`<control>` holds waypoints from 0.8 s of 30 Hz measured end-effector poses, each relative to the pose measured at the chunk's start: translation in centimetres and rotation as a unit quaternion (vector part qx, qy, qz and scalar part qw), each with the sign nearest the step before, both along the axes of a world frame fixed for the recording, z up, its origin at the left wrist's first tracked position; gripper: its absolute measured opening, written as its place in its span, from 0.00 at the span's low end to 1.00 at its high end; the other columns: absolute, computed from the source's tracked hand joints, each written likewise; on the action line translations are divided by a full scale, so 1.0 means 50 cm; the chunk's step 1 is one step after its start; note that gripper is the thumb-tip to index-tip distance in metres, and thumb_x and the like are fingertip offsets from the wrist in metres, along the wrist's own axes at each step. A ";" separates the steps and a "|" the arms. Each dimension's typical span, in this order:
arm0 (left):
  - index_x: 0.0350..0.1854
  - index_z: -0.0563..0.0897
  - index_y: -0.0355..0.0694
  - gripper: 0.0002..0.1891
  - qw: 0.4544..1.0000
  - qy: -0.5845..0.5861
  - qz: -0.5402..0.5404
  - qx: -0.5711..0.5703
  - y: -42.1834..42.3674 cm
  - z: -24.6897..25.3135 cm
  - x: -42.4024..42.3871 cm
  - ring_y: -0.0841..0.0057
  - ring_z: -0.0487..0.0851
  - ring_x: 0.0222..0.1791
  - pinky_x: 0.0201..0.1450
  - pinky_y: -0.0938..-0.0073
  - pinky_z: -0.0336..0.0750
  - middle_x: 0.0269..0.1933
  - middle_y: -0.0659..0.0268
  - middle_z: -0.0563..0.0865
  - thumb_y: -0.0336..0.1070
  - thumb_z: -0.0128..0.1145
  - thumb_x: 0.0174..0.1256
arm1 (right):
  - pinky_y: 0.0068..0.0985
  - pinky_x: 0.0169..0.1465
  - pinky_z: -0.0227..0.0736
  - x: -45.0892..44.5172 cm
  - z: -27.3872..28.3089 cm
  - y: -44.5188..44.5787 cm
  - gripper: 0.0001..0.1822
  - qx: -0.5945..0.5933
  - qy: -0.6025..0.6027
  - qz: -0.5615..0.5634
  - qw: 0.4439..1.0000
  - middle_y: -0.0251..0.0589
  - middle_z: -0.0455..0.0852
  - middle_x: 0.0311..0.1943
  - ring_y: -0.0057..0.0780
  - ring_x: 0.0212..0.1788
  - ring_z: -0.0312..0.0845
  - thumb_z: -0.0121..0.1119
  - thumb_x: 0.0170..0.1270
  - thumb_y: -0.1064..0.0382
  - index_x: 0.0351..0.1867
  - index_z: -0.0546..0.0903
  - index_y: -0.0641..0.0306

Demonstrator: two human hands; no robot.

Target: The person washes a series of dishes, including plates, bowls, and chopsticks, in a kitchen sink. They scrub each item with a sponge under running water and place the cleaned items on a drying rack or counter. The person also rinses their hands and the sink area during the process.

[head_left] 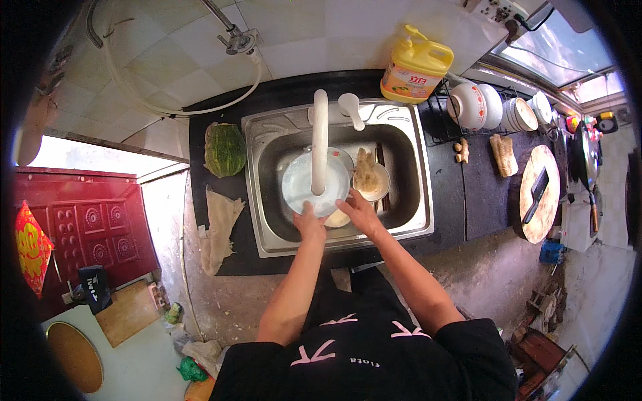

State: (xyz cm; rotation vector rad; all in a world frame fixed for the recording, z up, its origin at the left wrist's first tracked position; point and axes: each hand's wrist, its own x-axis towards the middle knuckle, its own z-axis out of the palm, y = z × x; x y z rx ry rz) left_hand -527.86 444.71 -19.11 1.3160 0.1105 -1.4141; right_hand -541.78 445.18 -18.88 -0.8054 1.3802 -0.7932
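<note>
Under the white faucet (319,145), a pale round dish (298,183) is held level over the stainless steel sink (252,195). My left hand (310,221) grips its near rim, thumb on the inside. My right hand (360,213) holds the rim on its right side. Whether water is running cannot be made out. Inside the basin, to the right, a white bowl (383,181) has a tan fibrous scrubber (367,168) in it. Chopsticks (379,153) lie beside that bowl. More dishes, partly hidden, sit beneath the held one.
A green-striped melon (225,150) and a beige cloth (220,225) lie left of the sink. A yellow detergent jug (416,67) stands behind right. Further right are a rack of bowls (466,106), ginger (462,150), and a cleaver (536,193) on a round cutting board (532,220).
</note>
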 end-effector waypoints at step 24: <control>0.53 0.78 0.43 0.17 0.507 -0.624 -0.571 -0.166 -0.083 0.153 0.071 0.52 0.84 0.42 0.45 0.56 0.78 0.47 0.51 0.82 0.29 0.53 0.60 | 0.33 0.45 0.80 -0.062 -0.290 -0.041 0.23 0.067 0.012 0.017 0.998 0.41 0.85 0.46 0.37 0.46 0.83 0.63 0.63 0.64 0.59 0.72 0.61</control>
